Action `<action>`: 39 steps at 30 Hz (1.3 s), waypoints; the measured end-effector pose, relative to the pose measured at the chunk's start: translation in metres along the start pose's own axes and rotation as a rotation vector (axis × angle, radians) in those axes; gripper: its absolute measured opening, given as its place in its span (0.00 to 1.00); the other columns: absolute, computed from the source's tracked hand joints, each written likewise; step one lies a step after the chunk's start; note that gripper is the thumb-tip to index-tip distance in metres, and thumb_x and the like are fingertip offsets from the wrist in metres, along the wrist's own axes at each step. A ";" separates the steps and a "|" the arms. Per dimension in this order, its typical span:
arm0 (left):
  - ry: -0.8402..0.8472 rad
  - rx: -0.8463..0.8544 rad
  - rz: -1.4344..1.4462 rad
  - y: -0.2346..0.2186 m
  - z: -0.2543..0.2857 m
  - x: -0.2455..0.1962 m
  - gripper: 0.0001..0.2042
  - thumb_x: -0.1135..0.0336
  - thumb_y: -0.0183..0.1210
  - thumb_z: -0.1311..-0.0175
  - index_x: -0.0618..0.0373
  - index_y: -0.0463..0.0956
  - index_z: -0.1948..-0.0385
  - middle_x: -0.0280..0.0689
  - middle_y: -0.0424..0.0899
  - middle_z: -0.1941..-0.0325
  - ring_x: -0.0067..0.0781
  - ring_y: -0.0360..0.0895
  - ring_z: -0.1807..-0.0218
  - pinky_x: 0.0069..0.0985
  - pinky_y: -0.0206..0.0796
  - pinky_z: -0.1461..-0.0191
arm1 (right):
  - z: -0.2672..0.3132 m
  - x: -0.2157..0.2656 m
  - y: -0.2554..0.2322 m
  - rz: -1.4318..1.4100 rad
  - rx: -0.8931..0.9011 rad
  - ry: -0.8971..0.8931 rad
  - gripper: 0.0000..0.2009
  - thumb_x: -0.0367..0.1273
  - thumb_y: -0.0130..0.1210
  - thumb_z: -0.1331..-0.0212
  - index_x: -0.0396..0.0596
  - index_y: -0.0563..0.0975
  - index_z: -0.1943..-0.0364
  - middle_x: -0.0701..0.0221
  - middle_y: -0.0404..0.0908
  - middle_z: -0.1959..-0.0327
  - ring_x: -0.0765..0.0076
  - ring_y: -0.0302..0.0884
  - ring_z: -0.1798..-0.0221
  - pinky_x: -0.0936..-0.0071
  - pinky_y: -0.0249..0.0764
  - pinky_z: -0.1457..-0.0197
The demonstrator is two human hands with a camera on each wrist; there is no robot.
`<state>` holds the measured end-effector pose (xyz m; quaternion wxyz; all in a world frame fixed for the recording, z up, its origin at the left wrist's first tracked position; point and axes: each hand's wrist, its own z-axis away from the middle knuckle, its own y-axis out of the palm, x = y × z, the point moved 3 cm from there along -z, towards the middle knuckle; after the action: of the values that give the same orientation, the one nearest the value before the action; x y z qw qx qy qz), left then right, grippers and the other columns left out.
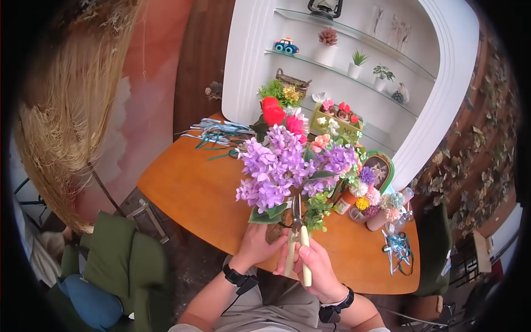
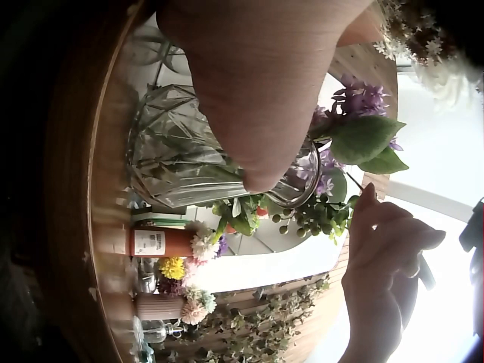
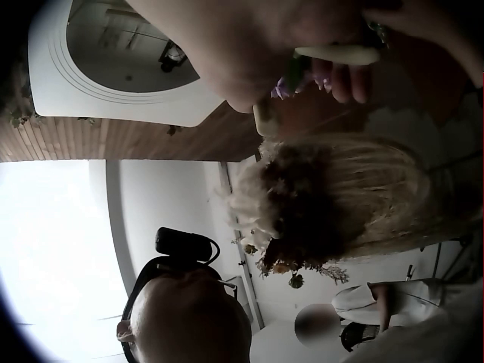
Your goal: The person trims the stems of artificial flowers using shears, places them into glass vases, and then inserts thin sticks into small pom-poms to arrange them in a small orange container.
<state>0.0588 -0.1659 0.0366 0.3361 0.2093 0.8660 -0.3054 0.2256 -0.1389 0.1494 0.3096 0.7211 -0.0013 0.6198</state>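
Note:
A glass vase (image 2: 170,151) stands on the table, holding a bouquet of purple flowers (image 1: 271,166) with red and pink blooms behind and green leaves (image 1: 318,210) below. My left hand (image 1: 257,243) grips the vase, overlapping much of the glass in the left wrist view; its far fingers are hidden. With my right hand (image 1: 318,268) I hold cream-handled shears (image 1: 305,257), fingers and thumb around the handles. The shears' metal blades point up, their tips right at the underside of the purple flowers. In the right wrist view, one pale handle crosses the fingers.
Ribbons (image 1: 218,133) lie at the wooden table's (image 1: 182,171) back left, more blue ribbons (image 1: 397,252) at its right. Small pompom flowers (image 1: 362,203) in pots and a green-framed mirror (image 1: 381,169) stand right of the bouquet. Behind are glass shelves (image 1: 354,74); a green chair (image 1: 113,249) is at left.

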 end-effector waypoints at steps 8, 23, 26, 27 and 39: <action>0.050 -0.021 0.023 -0.003 -0.003 -0.007 0.36 0.61 0.75 0.44 0.60 0.70 0.33 0.56 0.77 0.35 0.64 0.73 0.33 0.47 0.70 0.32 | 0.003 -0.001 0.000 0.019 -0.035 -0.020 0.34 0.41 0.55 0.23 0.30 0.58 0.25 0.64 0.78 0.56 0.63 0.85 0.63 0.62 0.87 0.57; 0.061 -0.018 -0.008 -0.001 -0.001 -0.005 0.35 0.66 0.74 0.47 0.61 0.70 0.34 0.57 0.76 0.36 0.65 0.73 0.33 0.47 0.70 0.32 | 0.016 -0.007 -0.003 0.066 0.023 -0.012 0.33 0.42 0.56 0.24 0.36 0.61 0.25 0.65 0.78 0.59 0.66 0.84 0.60 0.64 0.83 0.52; 0.053 -0.008 0.009 -0.002 -0.003 -0.006 0.36 0.65 0.74 0.46 0.61 0.69 0.34 0.57 0.76 0.36 0.65 0.73 0.34 0.48 0.69 0.32 | 0.016 -0.011 -0.004 0.010 0.052 -0.033 0.33 0.45 0.56 0.24 0.36 0.61 0.26 0.66 0.78 0.58 0.66 0.84 0.60 0.65 0.83 0.53; 0.048 -0.004 0.016 -0.003 -0.003 -0.007 0.36 0.65 0.74 0.46 0.61 0.69 0.34 0.57 0.76 0.36 0.65 0.73 0.34 0.48 0.69 0.32 | 0.015 -0.013 -0.005 0.003 0.053 -0.028 0.34 0.46 0.55 0.24 0.36 0.62 0.26 0.66 0.78 0.57 0.66 0.84 0.60 0.65 0.83 0.53; 0.059 -0.028 0.009 0.001 -0.001 -0.002 0.35 0.57 0.76 0.41 0.60 0.72 0.34 0.54 0.77 0.34 0.64 0.73 0.32 0.50 0.68 0.31 | 0.008 -0.034 -0.029 -0.099 -0.019 0.113 0.29 0.48 0.50 0.21 0.39 0.65 0.30 0.66 0.78 0.56 0.65 0.84 0.61 0.64 0.85 0.54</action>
<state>0.0606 -0.1648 0.0380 0.3144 0.2173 0.8788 -0.2856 0.2359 -0.1314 0.1059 0.3461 0.6813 0.0461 0.6434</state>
